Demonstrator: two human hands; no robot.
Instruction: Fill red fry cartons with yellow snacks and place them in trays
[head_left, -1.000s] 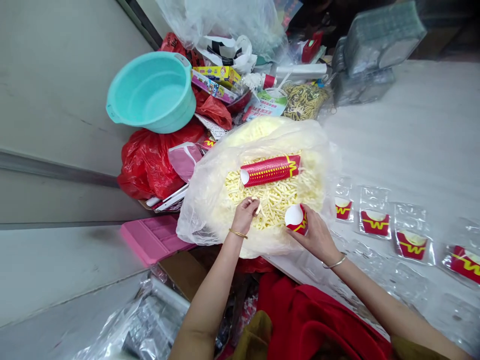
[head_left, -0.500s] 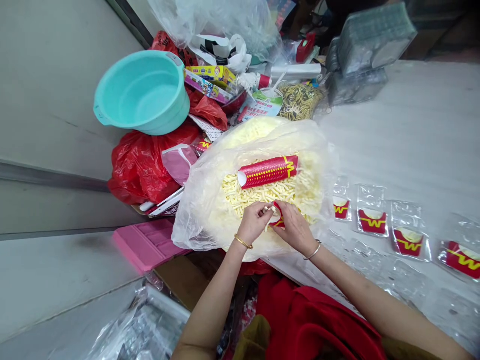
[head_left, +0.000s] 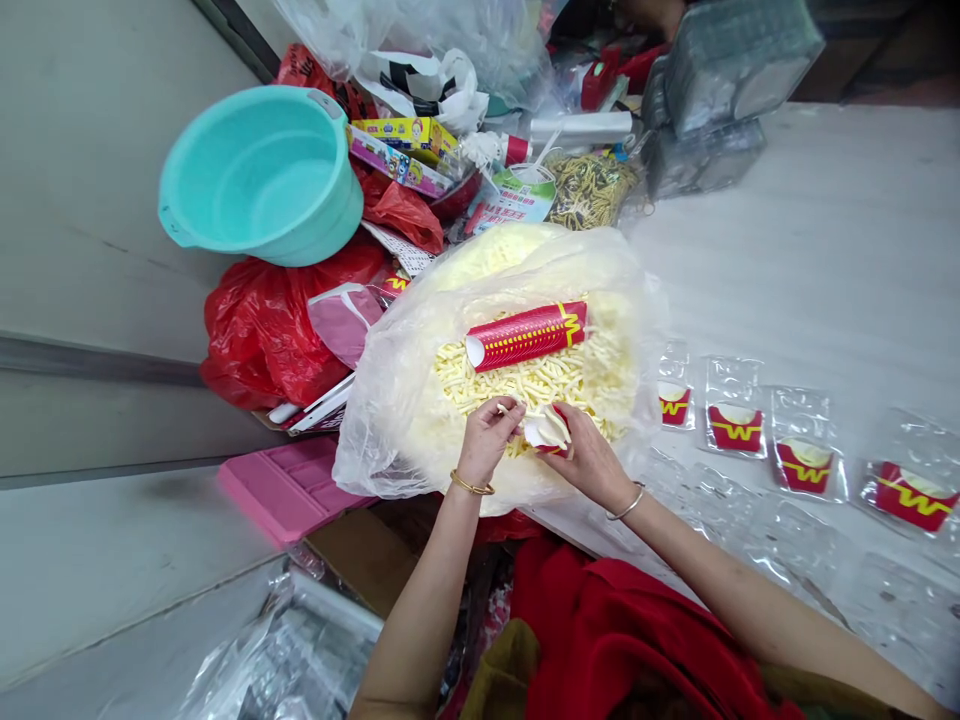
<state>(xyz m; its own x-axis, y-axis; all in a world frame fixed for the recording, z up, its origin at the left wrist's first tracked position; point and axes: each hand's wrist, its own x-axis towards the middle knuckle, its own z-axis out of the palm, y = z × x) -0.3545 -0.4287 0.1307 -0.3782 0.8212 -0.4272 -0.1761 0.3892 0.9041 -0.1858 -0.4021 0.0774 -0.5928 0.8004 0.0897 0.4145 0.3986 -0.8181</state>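
My right hand (head_left: 589, 450) is closed around a small red fry carton (head_left: 551, 449) with pale sticks in its mouth. Beside it, my left hand (head_left: 491, 432) pinches with thumb and forefinger what looks like a pale toy french fry (head_left: 504, 408). Both hands are above a big clear plastic bag (head_left: 390, 430), open and full of loose pale yellow fries (head_left: 517, 385). A nested stack of red fry cartons (head_left: 525, 336) with a yellow zigzag mark lies on the fries, just beyond my hands.
Right of the bag, several clear pouches holding red cartons (head_left: 736, 430) lie in a row on the white table (head_left: 840, 250). Flat clear pouches (head_left: 780, 540) lie nearer me. A turquoise basin (head_left: 262, 180) stands on red bags (head_left: 270, 330) at left. Stacked clear packs (head_left: 739, 70) stand behind.
My left hand has drawn back a little to the left, away from the carton. The carton's opening has turned more into view, with pale sticks showing. The whole view has shifted slightly.
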